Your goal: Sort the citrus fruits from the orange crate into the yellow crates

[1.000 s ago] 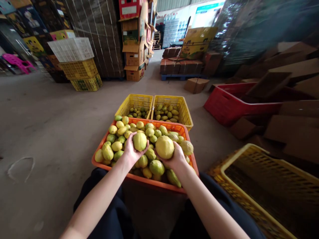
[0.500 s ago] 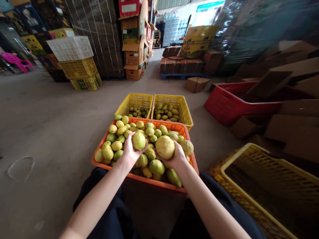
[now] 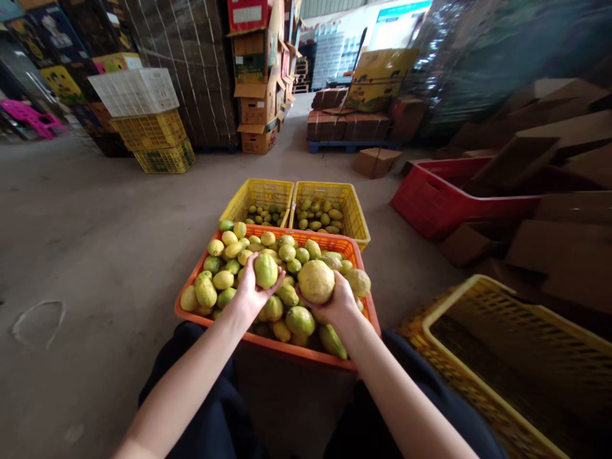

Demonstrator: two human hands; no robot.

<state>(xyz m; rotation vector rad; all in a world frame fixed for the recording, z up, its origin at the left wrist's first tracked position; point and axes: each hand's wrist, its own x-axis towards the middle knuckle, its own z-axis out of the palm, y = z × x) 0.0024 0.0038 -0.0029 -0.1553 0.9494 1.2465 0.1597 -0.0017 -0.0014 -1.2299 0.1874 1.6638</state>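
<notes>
An orange crate heaped with green and yellow fruits stands in front of my knees. Over its middle, my left hand holds a round green-yellow fruit, fingers curved around its sides. Just to the right, a larger pale yellow fruit rests in my right hand, gripped from below and from the right. The two held fruits are a small distance apart. My palms are partly hidden by the fruits.
Two yellow crates with smaller heaps of fruit adjoin the far side. At the right are a yellow crate, a red tub and cardboard boxes. Stacked crates stand back left.
The fruit in my left hand has turned slightly, and the fingers around it have shifted a little. My right hand keeps its hold, nearly still.
</notes>
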